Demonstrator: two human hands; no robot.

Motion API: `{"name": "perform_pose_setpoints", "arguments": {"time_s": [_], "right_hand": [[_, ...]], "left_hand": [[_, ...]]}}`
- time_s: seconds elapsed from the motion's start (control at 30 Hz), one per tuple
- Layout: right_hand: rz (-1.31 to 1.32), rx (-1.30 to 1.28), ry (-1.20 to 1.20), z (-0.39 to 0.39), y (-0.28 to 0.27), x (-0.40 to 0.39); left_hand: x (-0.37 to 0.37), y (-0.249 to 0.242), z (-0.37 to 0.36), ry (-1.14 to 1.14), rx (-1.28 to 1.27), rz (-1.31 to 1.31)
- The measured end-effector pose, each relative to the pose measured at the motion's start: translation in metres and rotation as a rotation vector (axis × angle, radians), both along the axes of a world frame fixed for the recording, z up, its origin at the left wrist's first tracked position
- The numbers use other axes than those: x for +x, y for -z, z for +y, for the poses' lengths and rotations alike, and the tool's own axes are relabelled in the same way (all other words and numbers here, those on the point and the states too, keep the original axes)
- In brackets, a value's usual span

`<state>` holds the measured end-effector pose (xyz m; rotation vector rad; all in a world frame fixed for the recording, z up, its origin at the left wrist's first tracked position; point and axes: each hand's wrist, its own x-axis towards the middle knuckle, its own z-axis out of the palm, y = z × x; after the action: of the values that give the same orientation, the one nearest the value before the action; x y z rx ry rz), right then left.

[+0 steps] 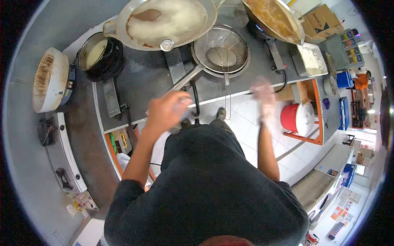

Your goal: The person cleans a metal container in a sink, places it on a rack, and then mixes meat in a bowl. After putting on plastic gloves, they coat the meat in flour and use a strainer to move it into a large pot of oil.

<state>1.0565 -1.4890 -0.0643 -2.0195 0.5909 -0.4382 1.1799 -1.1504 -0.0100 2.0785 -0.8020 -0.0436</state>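
Observation:
My left hand [166, 110] is in front of the counter edge, fingers bent and blurred, beside the long metal handle [186, 80] of a strainer. A pale, blurred patch shows by its fingers, and I cannot tell whether the hand holds it. My right hand [264, 96], smeared by motion, hangs over the counter's front edge in what looks like a clear plastic glove, apart from the strainer. That round mesh strainer [205, 45] rests over a metal bowl on the counter, with a smaller wire skimmer [221, 57] lying across it.
A large pan of frothy pale liquid [180, 20] with a dial thermometer [167, 45] stands at the back. Beyond the strainer sits a pan of orange-brown liquid [273, 18]. A dark pot [94, 53] is leftward; a tray of white powder [312, 59] and red bucket [289, 119] are rightward.

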Motion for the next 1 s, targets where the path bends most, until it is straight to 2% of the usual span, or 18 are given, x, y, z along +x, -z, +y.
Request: {"name": "perform_pose_setpoints", "arguments": {"time_s": [0.03, 0.07, 0.13, 0.23, 0.27, 0.33, 0.4, 0.43, 0.53, 0.6, 0.67, 0.73, 0.77, 0.8, 0.87, 0.9, 0.97, 1.0], "right_hand": [[0.317, -0.161, -0.037, -0.010, 0.059, -0.008], [0.591, -0.171, -0.059, 0.018, 0.066, -0.007], [0.505, -0.533, -0.142, 0.057, 0.107, -0.011], [0.579, -0.461, -0.152, 0.050, 0.138, 0.010], [0.706, -0.520, -0.132, 0.036, 0.137, 0.016], [0.596, -0.585, -0.106, -0.018, 0.162, 0.014], [0.478, -0.669, -0.280, -0.035, 0.117, 0.010], [0.154, -0.679, -0.308, -0.043, 0.116, 0.007], [0.384, -0.285, -0.166, -0.014, 0.048, -0.006], [0.073, -0.239, -0.210, -0.048, 0.074, -0.008], [-0.126, -0.097, -0.305, -0.088, 0.067, 0.046], [0.095, -0.461, -0.415, -0.084, -0.025, 0.122], [0.163, -0.478, -0.455, -0.075, -0.066, 0.161], [0.147, -0.697, -0.443, -0.068, -0.086, 0.198], [0.387, -0.758, -0.455, -0.073, -0.116, 0.267], [0.287, -0.788, -0.454, -0.082, -0.109, 0.300], [0.260, -1.108, -0.640, -0.136, -0.055, 0.375], [0.219, -1.267, -0.720, -0.162, -0.029, 0.412]], "left_hand": [[0.008, -0.007, 0.013, -0.168, 0.105, -0.013], [0.019, -0.004, 0.026, -0.221, 0.194, -0.020], [0.040, 0.009, 0.048, -0.351, 0.372, -0.026], [0.056, 0.060, 0.069, -0.073, 0.687, 0.406], [0.052, 0.078, 0.072, -0.042, 0.604, 0.479], [0.036, 0.115, 0.070, 0.038, 0.431, 0.608], [0.024, 0.136, 0.063, 0.150, 0.395, 0.662], [0.017, 0.143, 0.060, 0.201, 0.372, 0.688], [-0.003, 0.154, 0.058, 0.103, 0.060, 0.669], [-0.003, 0.162, 0.057, 0.081, 0.150, 0.594], [-0.006, 0.162, 0.060, 0.019, 0.157, 0.554], [-0.008, 0.156, 0.062, -0.068, 0.112, 0.549], [-0.015, 0.172, 0.062, -0.125, 0.054, 0.513], [-0.016, 0.154, 0.059, -0.207, 0.017, 0.597], [-0.019, 0.135, 0.054, -0.314, -0.005, 0.674], [-0.022, 0.134, 0.054, -0.335, 0.014, 0.661], [-0.026, 0.128, 0.052, -0.388, 0.018, 0.712], [-0.030, 0.142, 0.056, -0.368, 0.032, 0.558]]}}
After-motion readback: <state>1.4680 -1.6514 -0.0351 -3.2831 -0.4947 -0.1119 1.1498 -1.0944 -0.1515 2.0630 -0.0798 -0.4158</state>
